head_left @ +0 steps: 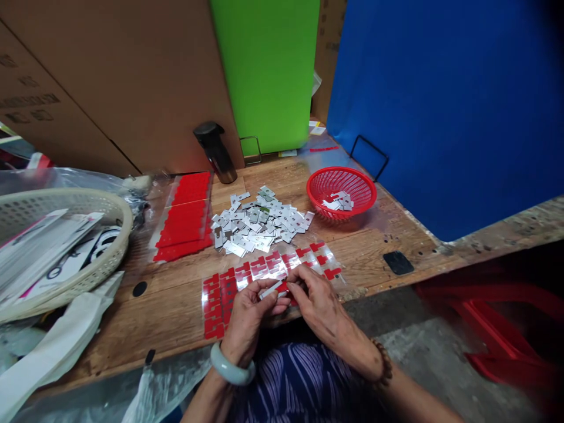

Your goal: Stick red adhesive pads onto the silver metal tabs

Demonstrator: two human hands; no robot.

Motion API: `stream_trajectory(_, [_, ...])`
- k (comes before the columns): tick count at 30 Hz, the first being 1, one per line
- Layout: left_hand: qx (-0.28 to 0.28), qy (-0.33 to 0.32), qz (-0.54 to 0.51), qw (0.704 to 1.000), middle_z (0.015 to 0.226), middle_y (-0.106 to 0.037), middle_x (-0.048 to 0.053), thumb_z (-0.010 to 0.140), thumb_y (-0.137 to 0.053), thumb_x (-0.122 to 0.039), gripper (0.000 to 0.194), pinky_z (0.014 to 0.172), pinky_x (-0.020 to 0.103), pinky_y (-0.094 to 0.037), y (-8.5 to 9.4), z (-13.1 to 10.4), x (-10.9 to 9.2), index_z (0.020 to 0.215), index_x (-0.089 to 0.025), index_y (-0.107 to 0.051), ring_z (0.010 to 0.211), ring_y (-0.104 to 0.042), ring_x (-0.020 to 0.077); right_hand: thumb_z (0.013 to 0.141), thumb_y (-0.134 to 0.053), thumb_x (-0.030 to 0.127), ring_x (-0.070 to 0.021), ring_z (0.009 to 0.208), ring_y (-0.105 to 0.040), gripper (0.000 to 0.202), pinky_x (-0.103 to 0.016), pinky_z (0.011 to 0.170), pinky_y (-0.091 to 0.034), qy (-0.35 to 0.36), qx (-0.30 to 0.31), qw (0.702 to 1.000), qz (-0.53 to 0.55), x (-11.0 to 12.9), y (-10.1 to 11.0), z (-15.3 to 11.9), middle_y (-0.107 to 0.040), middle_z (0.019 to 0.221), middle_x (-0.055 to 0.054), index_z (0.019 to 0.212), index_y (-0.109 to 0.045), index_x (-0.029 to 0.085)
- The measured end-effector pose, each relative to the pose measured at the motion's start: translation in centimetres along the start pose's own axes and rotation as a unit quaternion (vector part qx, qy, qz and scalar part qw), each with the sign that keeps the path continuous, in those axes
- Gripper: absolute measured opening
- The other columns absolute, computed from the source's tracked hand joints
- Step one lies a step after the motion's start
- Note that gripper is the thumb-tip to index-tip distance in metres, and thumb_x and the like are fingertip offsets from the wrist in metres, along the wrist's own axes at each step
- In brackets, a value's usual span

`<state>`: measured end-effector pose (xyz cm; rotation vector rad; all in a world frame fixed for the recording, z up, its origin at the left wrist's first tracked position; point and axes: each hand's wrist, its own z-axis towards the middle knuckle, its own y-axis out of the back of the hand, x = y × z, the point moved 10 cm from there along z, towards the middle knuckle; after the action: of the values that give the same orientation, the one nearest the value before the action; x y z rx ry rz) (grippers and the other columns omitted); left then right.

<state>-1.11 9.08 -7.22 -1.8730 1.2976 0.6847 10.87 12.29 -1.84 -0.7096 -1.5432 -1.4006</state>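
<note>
Between the thumb and fingers of my left hand (250, 311) is a small flat metal plate (271, 289), silvery-white. The fingers of my right hand (314, 294) pinch a small red sticker (283, 286) at the plate's right end; whether it is stuck down there I cannot tell. Under and behind both hands lies a clear sheet of red stickers (243, 275), partly covered by them. Just beyond that sheet, a loose heap of similar metal plates (259, 222) is spread on the wooden table (176, 294).
A red plastic basket (341, 191) holding several plates stands at the right. Stacked red sticker sheets (185, 214) lie left of the heap, near a dark bottle (215, 151). A pale basket of printed cards (126, 235) sits far left. Green (267, 70) and blue boards (440, 111) stand behind.
</note>
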Motion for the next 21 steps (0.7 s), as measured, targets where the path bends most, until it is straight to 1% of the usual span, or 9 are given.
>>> stream_trajectory(7, [0.000, 0.004, 0.006, 1.000, 0.077, -0.072, 0.009, 0.070, -0.068, -0.012, 0.028, 0.062, 0.018, -0.054, 0.1, 0.1, 0.3, 0.095, -0.011, -0.057, 0.064, -0.069, 0.0133, 0.084, -0.041, 0.012, -0.0132, 0.069, -0.049, 0.011, -0.026, 0.065, -0.038, 0.045, -0.003, 0.999, -0.017, -0.4, -0.4, 0.3, -0.052, 0.075, 0.001, 0.080, -0.046, 0.020])
stream_trajectory(10, [0.003, -0.001, 0.012, 1.000, 0.076, -0.072, 0.009, 0.069, -0.069, -0.013, 0.029, 0.062, 0.019, -0.054, 0.1, 0.2, 0.3, 0.095, -0.011, -0.057, 0.064, -0.069, 0.0134, 0.084, -0.041, 0.011, -0.0135, 0.071, -0.050, 0.011, -0.026, 0.066, -0.037, 0.053, -0.007, 0.998, -0.036, -0.1, -0.4, 0.3, -0.053, 0.076, 0.001, 0.079, -0.046, 0.020])
stream_trajectory(16, [-0.008, 0.002, 0.014, 1.000, 0.076, -0.072, 0.008, 0.067, -0.071, -0.016, 0.032, 0.062, 0.020, -0.054, 0.2, 0.1, 0.3, 0.095, -0.011, -0.057, 0.063, -0.069, 0.0136, 0.082, -0.042, 0.007, -0.0139, 0.071, -0.050, 0.014, -0.027, 0.067, -0.038, 0.055, -0.010, 0.996, -0.067, 0.5, -0.3, 0.3, -0.053, 0.076, 0.001, 0.080, -0.046, 0.020])
stream_trajectory(21, [-0.003, -0.008, 0.022, 1.000, 0.078, -0.072, 0.008, 0.068, -0.070, -0.018, 0.032, 0.063, 0.020, -0.054, 0.0, -0.1, 0.1, 0.096, -0.012, -0.056, 0.064, -0.069, 0.0134, 0.082, -0.041, 0.006, -0.0146, 0.074, -0.050, 0.015, -0.028, 0.070, -0.038, 0.075, -0.019, 0.992, -0.098, 1.0, -0.2, 0.1, -0.053, 0.079, 0.000, 0.082, -0.047, 0.019])
